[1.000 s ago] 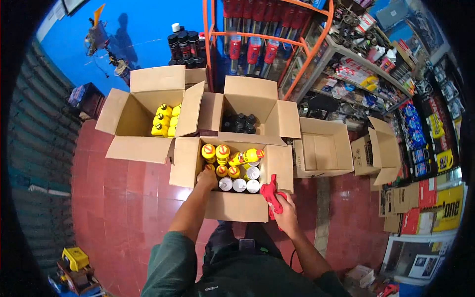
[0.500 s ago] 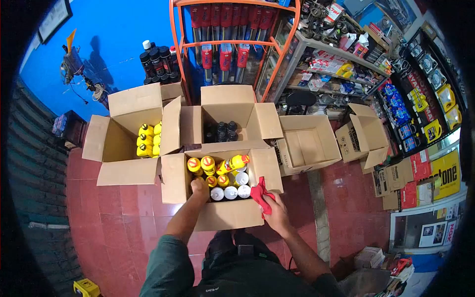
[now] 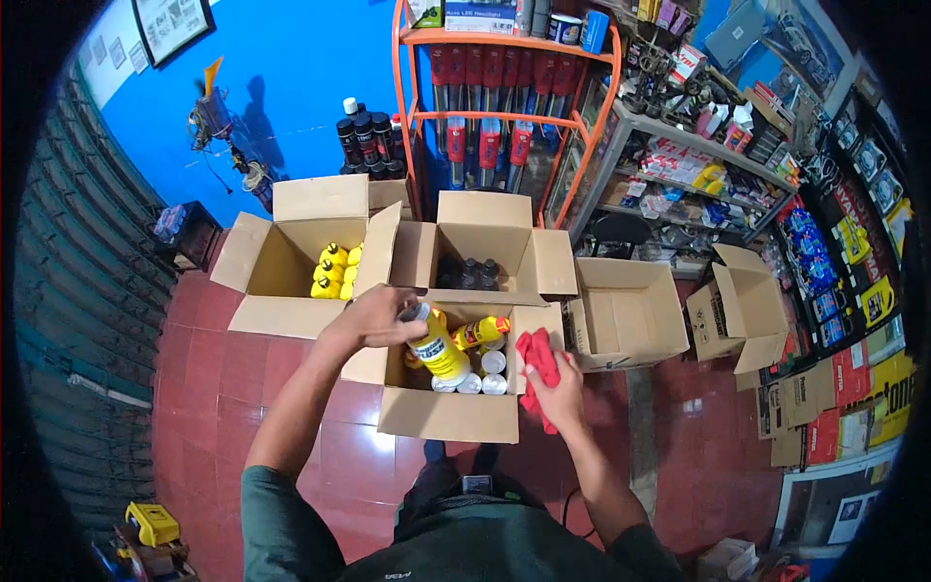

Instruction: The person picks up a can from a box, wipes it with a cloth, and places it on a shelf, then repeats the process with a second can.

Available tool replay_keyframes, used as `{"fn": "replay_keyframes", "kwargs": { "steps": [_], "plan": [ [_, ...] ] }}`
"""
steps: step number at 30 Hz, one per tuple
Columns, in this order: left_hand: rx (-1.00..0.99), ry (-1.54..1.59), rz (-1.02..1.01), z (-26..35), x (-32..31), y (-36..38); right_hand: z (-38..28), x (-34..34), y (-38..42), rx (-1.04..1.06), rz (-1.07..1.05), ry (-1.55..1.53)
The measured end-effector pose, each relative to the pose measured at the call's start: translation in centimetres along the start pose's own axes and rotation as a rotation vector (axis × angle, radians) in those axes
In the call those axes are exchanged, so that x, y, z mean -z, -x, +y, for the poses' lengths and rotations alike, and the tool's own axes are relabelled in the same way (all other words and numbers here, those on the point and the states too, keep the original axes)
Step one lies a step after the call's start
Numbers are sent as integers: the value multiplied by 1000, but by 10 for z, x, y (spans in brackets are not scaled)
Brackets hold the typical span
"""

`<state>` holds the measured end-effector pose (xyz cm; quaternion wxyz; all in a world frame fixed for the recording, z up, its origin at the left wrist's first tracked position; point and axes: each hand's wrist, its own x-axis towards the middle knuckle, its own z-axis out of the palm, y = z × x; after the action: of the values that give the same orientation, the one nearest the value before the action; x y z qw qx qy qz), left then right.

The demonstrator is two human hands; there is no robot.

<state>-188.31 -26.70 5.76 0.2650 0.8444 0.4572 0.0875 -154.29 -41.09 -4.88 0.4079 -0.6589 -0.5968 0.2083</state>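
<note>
My left hand is closed round the top of a yellow bottle with a printed label, tilted above the front cardboard box. Inside that box are another yellow bottle with a red end, lying slanted, and several white-topped cans. At the box's right side my right hand grips a crumpled red cloth. Part of the box's contents is hidden behind the held bottle.
A box of yellow bottles stands back left, one with dark bottles behind the front box. Two more open boxes are to the right. Behind are an orange rack and a crowded shelf.
My left hand has risen out of the front box with a yellow bottle. The red cloth is now more bunched in my right hand. The whole view has shifted.
</note>
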Motion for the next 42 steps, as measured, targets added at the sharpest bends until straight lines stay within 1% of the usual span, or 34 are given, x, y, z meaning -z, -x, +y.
{"fn": "replay_keyframes", "kwargs": {
  "steps": [1,2,4,6,7,8,10,11,13,14,15,16,17,18,20,21,22,24,25,26,28,29,30,32,33,34,35,36,37,39,40,42],
  "plan": [
    [-12,49,52,8,5,-3,-9,0,-12,3,56,-49],
    [-24,100,101,20,10,-5,-24,3,-24,3,67,-175],
    [-29,87,108,37,16,-10,-67,12,-37,-77,40,-575],
    [-87,87,192,39,10,-22,-86,13,-39,36,-86,-729],
    [-131,85,210,45,11,-26,-95,13,-34,52,-256,-748],
    [-137,84,209,52,12,-30,-115,10,-32,236,-214,-610],
    [-136,124,184,67,15,-33,-129,-10,-30,359,-162,-448],
    [-149,88,226,78,17,-32,-134,-11,-27,360,-156,-446],
    [-102,2,213,89,18,-36,-145,-11,-26,164,-239,-444],
    [-67,-8,184,95,20,-36,-145,-13,-28,164,-235,-442],
    [-71,-6,183,97,22,-37,-141,-16,-33,67,-326,-568],
    [-20,-5,130,99,25,-38,-137,-18,-36,-34,-417,-692],
    [29,-7,79,100,27,-39,-136,-20,-38,-82,-433,-774],
    [24,-8,80,101,24,-41,-134,-22,-40,-79,-428,-773],
    [63,146,374,101,12,-42,-130,-28,-46,-144,-285,-857],
    [79,378,420,102,6,-37,-126,-33,-49,-178,-228,-892],
    [51,440,620,99,-11,-33,-129,-33,-52,-242,-170,-930],
    [117,694,780,97,-51,-11,-132,-36,-59,-276,-49,-964],
    [17,663,772,98,-74,1,-122,-43,-63,-287,-8,-1039],
    [-77,634,762,97,-95,12,-121,-45,-64,-284,1,-1040],
    [-109,665,659,98,-108,22,-119,-45,-66,-279,18,-969],
    [-117,774,511,92,-102,22,-117,-47,-65,-269,12,-923],
    [-70,916,339,88,-98,24,-114,-47,-64,-290,-30,-950],
    [-190,469,412,71,-108,19,-116,-59,-61,-282,43,-912],
    [-187,465,412,63,-115,15,-115,-68,-60,-273,60,-859],
    [-182,526,371,58,-116,11,-115,-76,-59,-205,87,-719],
    [-177,586,327,54,-118,10,-112,-81,-55,-174,49,-719],
    [-177,582,325,52,-123,13,-110,-84,-51,-143,11,-717],
    [-94,611,337,56,-122,16,-116,-81,-49,-139,15,-718],
    [46,641,400,64,-123,22,-127,-74,-43,-81,1,-530],
    [48,642,400,61,-127,23,-131,-72,-41,-81,-1,-529],
    [-95,564,399,53,-132,18,-137,-69,-40,11,29,-313]
  ]
}}
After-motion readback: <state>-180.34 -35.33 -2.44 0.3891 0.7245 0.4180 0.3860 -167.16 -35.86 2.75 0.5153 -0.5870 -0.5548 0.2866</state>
